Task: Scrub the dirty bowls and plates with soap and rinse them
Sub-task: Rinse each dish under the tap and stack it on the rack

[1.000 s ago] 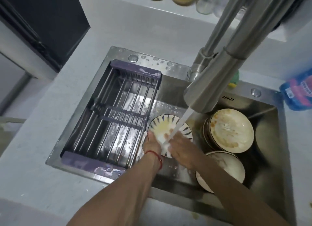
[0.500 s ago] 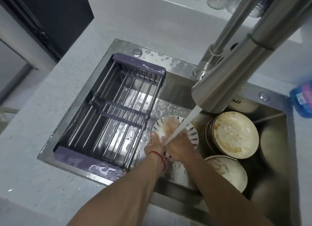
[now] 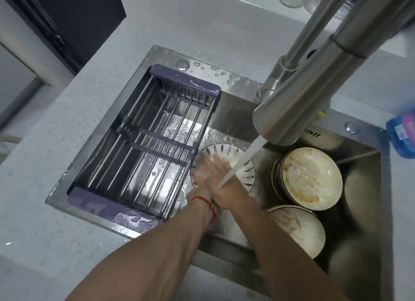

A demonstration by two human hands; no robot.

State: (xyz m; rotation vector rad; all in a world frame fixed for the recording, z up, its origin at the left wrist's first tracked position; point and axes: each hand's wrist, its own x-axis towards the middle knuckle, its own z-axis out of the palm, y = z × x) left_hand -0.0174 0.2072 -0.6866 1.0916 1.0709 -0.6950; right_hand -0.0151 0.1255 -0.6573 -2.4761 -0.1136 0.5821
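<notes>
Filling most of the view, a grey speckled counter (image 3: 67, 143) surrounds a steel sink (image 3: 368, 211) set into it. Across the left half of the sink sits a drying rack (image 3: 143, 148) of metal bars with purple ends, wet with drops and holding nothing. A big steel tap (image 3: 314, 94) reaches over from the upper right, and a stream of water (image 3: 240, 161) runs from its spout down onto the hands. In the right half of the sink a stack of dirty plates (image 3: 310, 177) lies smeared with yellow-brown residue, and just in front of it another dirty plate (image 3: 298, 229) rests, also smeared. Between the rack and the stack sits a patterned plate (image 3: 244, 168) with dark dashes round its rim, foamy with suds and lying low in the sink under the water.

Both forearms come in from the bottom edge and meet over this plate. The left hand (image 3: 202, 172), with a red string (image 3: 206, 203) round its wrist, lies at the plate's left edge, sudsy; how far its fingers curl round the rim I cannot tell. The right hand (image 3: 222, 177) lies spread and flat on the plate's face, fingers loosely open and pointing away, gripping nothing. A blue bottle (image 3: 402, 136) stands at the right edge of the counter, blurred.
</notes>
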